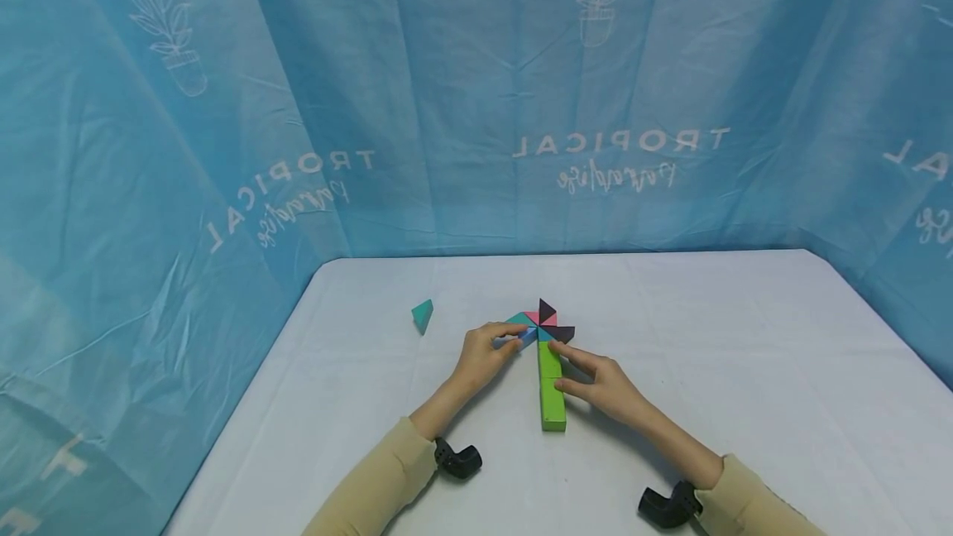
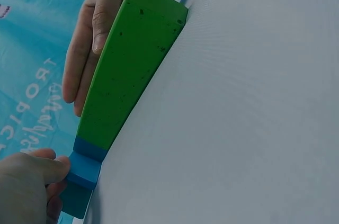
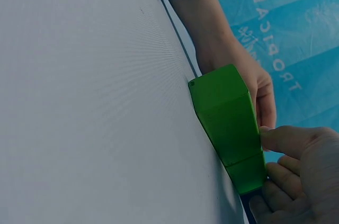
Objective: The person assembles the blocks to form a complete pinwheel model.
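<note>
My left hand (image 1: 479,354) pinches a blue triangular block (image 2: 86,169) between thumb and fingers, at the lower left of a pinwheel of triangular blocks. In the head view, teal (image 1: 521,318), pink (image 1: 551,319) and dark (image 1: 562,332) triangles meet around its centre. Two green blocks (image 1: 553,404) lie end to end below it like a stem. With thumb and fingertips, my right hand (image 1: 606,387) touches the right side of this stem. The right wrist view shows its fingers fairly straight along the green side.
A separate teal triangular block (image 1: 423,316) lies on the white table (image 1: 707,337), left of the pinwheel. Black wrist cameras (image 1: 458,460) hang below both sleeves. A blue printed curtain (image 1: 462,106) stands behind and beside the table.
</note>
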`<state>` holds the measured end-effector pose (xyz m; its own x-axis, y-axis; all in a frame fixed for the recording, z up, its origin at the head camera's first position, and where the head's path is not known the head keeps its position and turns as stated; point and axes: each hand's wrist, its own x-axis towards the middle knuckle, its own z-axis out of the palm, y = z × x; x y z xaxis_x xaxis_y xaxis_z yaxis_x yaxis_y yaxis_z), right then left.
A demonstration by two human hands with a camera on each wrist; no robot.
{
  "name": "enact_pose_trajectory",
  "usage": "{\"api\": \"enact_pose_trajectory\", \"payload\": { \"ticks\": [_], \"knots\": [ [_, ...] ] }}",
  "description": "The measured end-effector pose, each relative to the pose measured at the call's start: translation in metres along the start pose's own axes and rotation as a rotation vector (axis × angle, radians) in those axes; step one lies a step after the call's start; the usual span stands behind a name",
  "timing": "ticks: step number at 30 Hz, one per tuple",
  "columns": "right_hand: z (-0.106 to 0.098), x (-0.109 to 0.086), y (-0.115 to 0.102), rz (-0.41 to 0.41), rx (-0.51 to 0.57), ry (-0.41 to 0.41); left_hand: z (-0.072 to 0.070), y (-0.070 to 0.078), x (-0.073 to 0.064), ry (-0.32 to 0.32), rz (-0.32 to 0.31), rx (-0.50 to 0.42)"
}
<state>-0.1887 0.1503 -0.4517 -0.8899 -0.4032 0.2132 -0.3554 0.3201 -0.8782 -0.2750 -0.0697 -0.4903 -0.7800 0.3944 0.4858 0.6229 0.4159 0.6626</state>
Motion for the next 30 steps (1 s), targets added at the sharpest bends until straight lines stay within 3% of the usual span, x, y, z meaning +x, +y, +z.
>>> {"api": "enact_pose_trajectory", "payload": {
  "ticks": [6,11,16,20,26,30],
  "knots": [
    [0.001,0.0,0.0,-0.006,0.003,-0.002,0.0,0.0,0.0,0.001,-0.021,-0.008],
    [0.001,0.0,0.0,0.003,-0.006,0.005,-0.007,0.006,0.004,0.02,-0.042,-0.08],
    [0.0,0.001,0.0,0.013,-0.013,0.005,-0.034,0.007,0.015,0.125,-0.026,-0.098],
    [0.0,0.0,0.0,0.016,-0.01,0.002,-0.062,-0.007,0.018,0.248,-0.068,-0.068],
    [0.0,-0.001,0.0,0.021,-0.021,-0.006,-0.097,-0.036,0.01,0.349,-0.19,-0.128],
    [0.0,0.0,0.004,0.012,-0.026,-0.001,-0.116,-0.036,0.0,0.374,-0.208,-0.173]
  ]
}}
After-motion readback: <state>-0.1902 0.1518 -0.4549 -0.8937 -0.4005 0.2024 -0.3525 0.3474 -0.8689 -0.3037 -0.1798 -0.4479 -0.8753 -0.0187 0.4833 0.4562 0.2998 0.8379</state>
